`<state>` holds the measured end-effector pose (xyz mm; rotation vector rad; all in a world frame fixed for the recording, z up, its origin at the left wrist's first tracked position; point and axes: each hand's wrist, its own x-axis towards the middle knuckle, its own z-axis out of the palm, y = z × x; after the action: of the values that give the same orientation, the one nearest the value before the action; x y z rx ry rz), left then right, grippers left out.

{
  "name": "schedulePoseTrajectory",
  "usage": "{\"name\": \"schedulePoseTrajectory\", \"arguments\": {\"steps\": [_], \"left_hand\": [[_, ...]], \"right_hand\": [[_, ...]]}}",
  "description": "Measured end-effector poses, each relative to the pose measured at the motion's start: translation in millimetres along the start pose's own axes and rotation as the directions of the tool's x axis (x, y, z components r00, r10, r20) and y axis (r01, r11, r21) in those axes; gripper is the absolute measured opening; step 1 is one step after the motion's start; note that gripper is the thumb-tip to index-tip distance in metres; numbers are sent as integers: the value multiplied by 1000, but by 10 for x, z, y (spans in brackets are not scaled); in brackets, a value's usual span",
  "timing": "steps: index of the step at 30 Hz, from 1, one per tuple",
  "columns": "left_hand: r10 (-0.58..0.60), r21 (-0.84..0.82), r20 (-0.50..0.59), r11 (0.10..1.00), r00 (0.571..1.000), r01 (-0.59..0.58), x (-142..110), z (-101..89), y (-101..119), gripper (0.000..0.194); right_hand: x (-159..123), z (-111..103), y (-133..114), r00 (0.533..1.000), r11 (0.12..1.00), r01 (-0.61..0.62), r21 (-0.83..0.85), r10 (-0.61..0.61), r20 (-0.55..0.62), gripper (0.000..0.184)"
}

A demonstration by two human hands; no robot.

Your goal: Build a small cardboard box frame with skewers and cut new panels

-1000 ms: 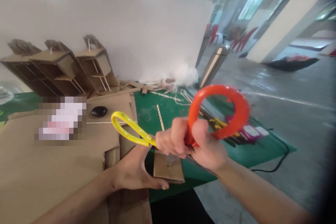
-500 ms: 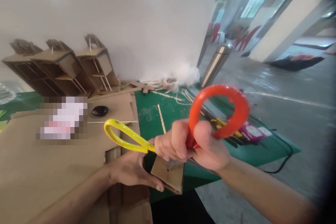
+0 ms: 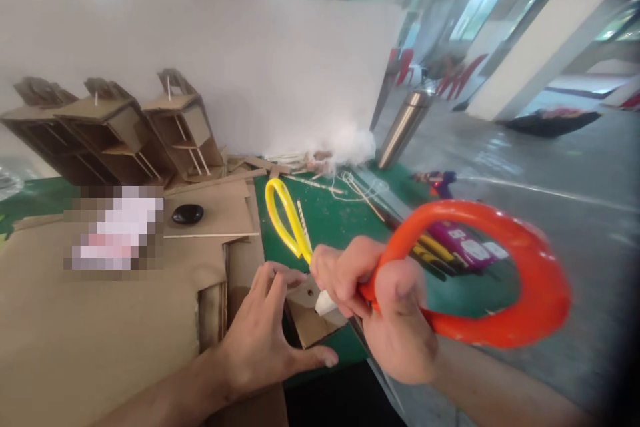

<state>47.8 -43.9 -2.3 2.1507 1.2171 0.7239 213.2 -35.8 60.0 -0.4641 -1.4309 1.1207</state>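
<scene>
My right hand (image 3: 385, 307) is closed round large scissors, its fingers wrapped where the orange handle loop (image 3: 500, 280) and the yellow handle loop (image 3: 287, 217) meet. The blades point down at a small brown cardboard piece (image 3: 310, 317) over the green mat (image 3: 330, 213). My left hand (image 3: 265, 333) holds that cardboard piece, thumb stretched under it and fingers bent over its top left edge.
Large cardboard sheets (image 3: 100, 320) lie at the left with a black round object (image 3: 188, 214) on them. Cardboard models (image 3: 115, 130) stand before a white board (image 3: 250, 67). A steel flask (image 3: 403, 127), white fluff (image 3: 350, 143), sticks and packets (image 3: 460, 243) sit around the mat.
The scissors have swung: the orange loop dropped to the lower right and the yellow loop rose toward the mat's middle. My left hand shifted its grip and the cardboard piece tilted.
</scene>
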Motion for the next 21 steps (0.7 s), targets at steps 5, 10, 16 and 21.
{"name": "schedulePoseTrajectory", "arguments": {"steps": [5,10,16,21], "left_hand": [[117,-154,29,982,993,-111,49,-121,-104,86],[143,-203,152,973,978,-111,144,-235,-141,87],[229,-384,302,918,925,-102,200,-255,-66,54],[131,-202,194,975,972,-91,128,-197,-104,81]], "right_hand": [[76,-23,7,993,997,9,82,-18,114,43],[158,-94,-43,948,994,-59,90,28,318,48],[227,-42,-113,896,994,-87,65,50,441,51],[179,-23,-46,960,1000,13,10,-15,278,51]]}}
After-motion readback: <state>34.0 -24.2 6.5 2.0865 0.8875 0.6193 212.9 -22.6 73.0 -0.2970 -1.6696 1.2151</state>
